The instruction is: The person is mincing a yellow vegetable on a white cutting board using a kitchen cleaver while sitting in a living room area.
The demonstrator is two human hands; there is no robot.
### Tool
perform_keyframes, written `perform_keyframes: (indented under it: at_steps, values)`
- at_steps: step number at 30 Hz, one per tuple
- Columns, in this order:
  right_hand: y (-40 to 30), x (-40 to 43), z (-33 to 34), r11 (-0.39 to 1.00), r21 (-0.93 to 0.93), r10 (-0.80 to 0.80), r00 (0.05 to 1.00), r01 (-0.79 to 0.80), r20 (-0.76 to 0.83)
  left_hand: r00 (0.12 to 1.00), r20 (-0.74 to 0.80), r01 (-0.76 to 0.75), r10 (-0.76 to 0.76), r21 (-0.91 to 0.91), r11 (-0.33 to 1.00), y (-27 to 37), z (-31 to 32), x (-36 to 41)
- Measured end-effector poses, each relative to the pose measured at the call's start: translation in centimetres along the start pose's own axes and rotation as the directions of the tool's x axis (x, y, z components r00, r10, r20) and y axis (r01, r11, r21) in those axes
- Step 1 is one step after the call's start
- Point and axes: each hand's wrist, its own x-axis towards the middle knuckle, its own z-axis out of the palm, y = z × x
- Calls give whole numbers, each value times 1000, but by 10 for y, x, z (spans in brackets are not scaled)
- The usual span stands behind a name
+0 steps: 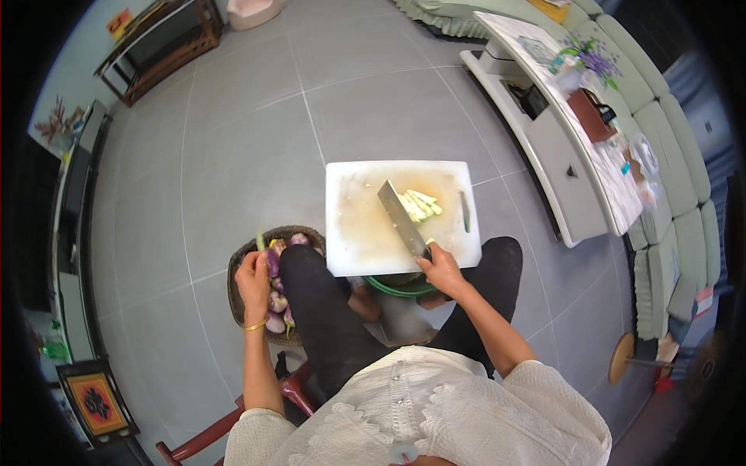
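My right hand [442, 269] grips the handle of a cleaver [401, 216]. Its broad blade lies slantwise over a white plastic cutting board [355, 233] with yellow-brown stains. Just right of the blade is a small heap of pale green-white vegetable strips [424, 204]; one small piece sits near the cleaver's handle. Over a dark woven basket [235, 303] at the left, my left hand [254, 282] has its fingers closed around a blurred, pale green vegetable piece [260, 240], whose tip sticks up. Purple eggplants [277, 302] fill the basket beneath that hand.
Between my knees, the rim of a green basin [402, 293] shows under the board. A red chair arm [204, 428] is at lower left. A marble-topped coffee table [559, 125] and a pale green sofa [670, 151] stand at right, a black cabinet [76, 233] at left.
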Motion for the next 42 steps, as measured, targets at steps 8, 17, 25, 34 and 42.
perform_keyframes:
  at_steps: [8,17,25,34,42]
  values:
    - [21,-29,-24,967,255,45,984,0,-170,830,516,-480,211,468,742,84,140,-16]
    - [42,-40,-59,923,305,287,947,-233,-146,469,692,-854,549,195,483,151,283,10]
    - [35,-42,-69,911,182,391,915,-370,-98,380,809,-831,448,86,550,135,317,21]
    - [5,-54,-52,954,65,289,955,-294,67,503,749,-703,430,65,708,96,248,5]
    - [4,-63,-49,698,572,374,901,-430,221,672,580,-588,461,38,808,113,279,16]
